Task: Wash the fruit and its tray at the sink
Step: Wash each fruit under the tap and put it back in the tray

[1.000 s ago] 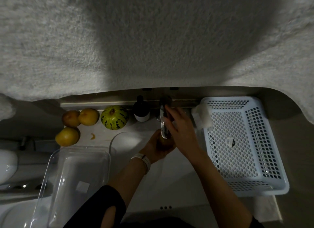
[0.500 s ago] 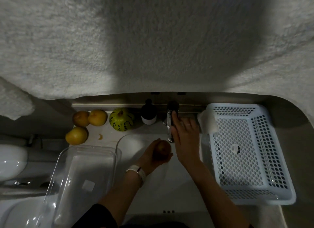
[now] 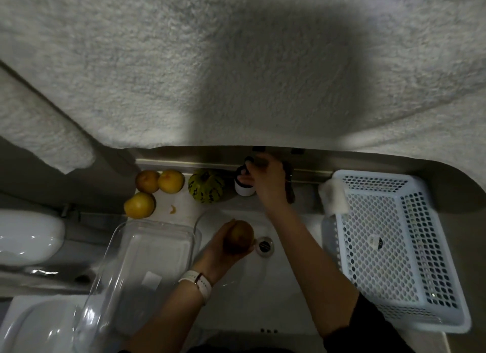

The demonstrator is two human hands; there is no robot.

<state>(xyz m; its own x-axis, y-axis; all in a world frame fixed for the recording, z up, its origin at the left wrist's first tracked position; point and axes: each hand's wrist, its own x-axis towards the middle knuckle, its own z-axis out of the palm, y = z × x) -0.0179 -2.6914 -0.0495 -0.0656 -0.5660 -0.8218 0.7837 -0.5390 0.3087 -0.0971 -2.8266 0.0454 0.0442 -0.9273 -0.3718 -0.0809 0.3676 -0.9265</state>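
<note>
The right hand (image 3: 268, 180) covers most of the tap (image 3: 289, 187) and part of the dark bottle (image 3: 244, 187); its fingertips are motion-blurred, so the grip is unclear. The clear tray (image 3: 118, 287) runs off the bottom edge. The basket label (image 3: 375, 241) is illegible. The small orange scrap (image 3: 172, 209) is possibly peel.

Dim room seen from above. A rough, textured white wall (image 3: 236, 63) fills the upper half, crossed by a broad dark shadow (image 3: 276, 76). A metal ledge (image 3: 189, 164) runs along its base.
</note>
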